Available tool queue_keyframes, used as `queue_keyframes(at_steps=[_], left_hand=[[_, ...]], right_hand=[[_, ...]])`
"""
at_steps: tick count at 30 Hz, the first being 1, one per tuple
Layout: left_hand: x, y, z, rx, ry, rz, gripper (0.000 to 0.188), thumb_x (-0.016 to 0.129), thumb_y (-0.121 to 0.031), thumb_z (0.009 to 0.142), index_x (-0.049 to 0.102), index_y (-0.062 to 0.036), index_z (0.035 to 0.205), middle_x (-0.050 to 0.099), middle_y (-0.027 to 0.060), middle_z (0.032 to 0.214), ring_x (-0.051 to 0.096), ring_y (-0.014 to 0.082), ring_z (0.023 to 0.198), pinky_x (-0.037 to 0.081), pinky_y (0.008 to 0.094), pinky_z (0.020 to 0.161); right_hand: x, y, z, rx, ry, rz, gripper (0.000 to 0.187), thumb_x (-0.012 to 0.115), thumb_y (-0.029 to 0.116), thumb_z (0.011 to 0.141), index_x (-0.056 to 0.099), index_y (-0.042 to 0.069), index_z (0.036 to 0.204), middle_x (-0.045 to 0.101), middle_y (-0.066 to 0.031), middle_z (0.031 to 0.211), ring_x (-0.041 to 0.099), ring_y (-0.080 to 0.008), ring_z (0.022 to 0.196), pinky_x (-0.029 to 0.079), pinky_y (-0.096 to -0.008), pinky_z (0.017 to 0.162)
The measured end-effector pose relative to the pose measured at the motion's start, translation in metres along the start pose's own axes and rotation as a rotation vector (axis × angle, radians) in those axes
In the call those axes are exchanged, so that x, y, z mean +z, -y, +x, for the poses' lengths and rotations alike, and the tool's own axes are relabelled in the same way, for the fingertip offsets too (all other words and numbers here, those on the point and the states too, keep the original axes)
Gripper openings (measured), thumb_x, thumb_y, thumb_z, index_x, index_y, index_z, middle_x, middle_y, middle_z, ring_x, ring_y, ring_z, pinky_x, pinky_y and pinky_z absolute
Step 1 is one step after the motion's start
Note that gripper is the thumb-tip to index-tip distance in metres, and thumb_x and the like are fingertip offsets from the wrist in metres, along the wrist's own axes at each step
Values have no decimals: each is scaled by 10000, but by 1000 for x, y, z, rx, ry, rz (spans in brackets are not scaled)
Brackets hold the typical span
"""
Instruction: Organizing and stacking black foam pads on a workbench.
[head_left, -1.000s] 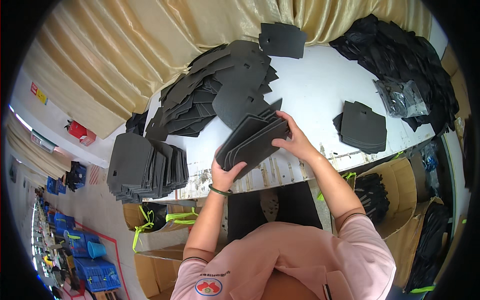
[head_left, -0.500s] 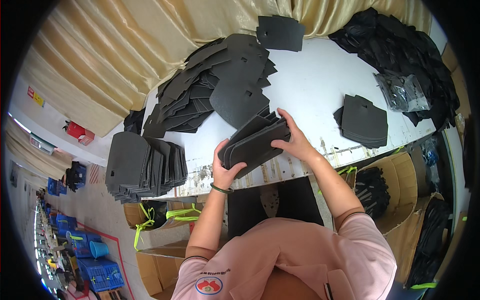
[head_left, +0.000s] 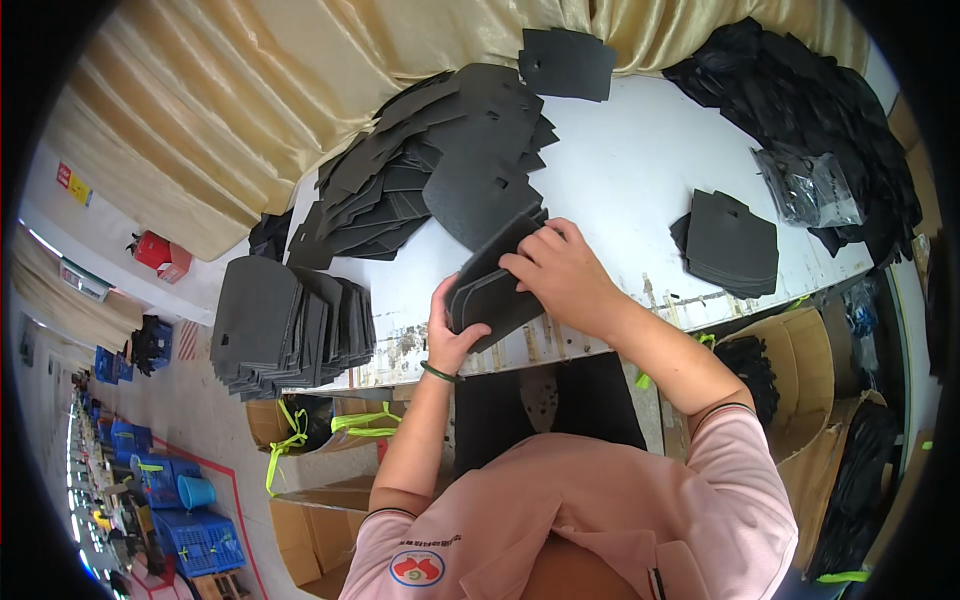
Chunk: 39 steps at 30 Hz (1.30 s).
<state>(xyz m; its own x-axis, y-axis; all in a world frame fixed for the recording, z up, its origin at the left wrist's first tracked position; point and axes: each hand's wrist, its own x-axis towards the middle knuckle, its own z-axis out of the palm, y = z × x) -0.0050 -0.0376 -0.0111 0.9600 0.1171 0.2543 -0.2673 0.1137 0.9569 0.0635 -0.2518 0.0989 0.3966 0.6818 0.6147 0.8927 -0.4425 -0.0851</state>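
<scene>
While the left hand [head_left: 455, 325] is holding a small stack of dark panels [head_left: 508, 312] by its lower-left end, its grip is clamping them, the thumb pressing on the near face. The right hand [head_left: 567, 275] is bending its fingers over the other end and touching the panels; whether its grip is pinching any, I cannot tell. The held stack is tilting above the front edge of the white worktop [head_left: 610, 160]. A large overlapping pile [head_left: 480, 125] is lying just beyond it, and a taller stack [head_left: 255, 315] is standing to the left. To the right, a low stack [head_left: 730, 240] is lying near a clear bag [head_left: 812, 188].
</scene>
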Motion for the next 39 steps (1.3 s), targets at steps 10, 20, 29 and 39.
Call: queue_keyframes(at_steps=[10, 20, 29, 39], left_hand=[[2, 0, 0, 20, 36, 68, 927, 844, -46, 624, 302, -10, 1375, 471, 125, 1296, 472, 211, 1199, 373, 330, 1031], [-5, 13, 3, 64, 28, 6, 841, 813, -137, 708, 307, 7, 1364, 476, 131, 1292, 466, 214, 1205, 351, 333, 1044], [-10, 18, -6, 241, -157, -64, 565, 704, -49, 794, 378, 2, 1253, 472, 176, 1285, 445, 256, 1230, 302, 372, 1077], [-17, 0, -20, 431, -384, 785, 118, 670, -7, 780, 578, -32, 850, 583, 135, 1016, 546, 286, 951, 429, 362, 879]], right_hand=[[-16, -9, 19, -61, -16, 80, 279, 676, 48, 717, 591, 57, 983, 540, -107, 1179, 463, -288, 1195, 288, -486, 1082], [-1, -20, 17, -54, 171, 109, 362, 680, 47, 731, 561, 55, 1073, 483, -131, 1331, 346, -286, 1342, 221, -493, 1127], [-5, -21, 41, -116, 282, -5, 662, 760, 165, 697, 489, 116, 1299, 559, -81, 1224, 500, -243, 1140, 341, -442, 972], [4, -33, 47, -68, 419, 59, 431, 753, 211, 711, 590, 102, 1095, 630, -68, 984, 573, -249, 1008, 366, -450, 949]])
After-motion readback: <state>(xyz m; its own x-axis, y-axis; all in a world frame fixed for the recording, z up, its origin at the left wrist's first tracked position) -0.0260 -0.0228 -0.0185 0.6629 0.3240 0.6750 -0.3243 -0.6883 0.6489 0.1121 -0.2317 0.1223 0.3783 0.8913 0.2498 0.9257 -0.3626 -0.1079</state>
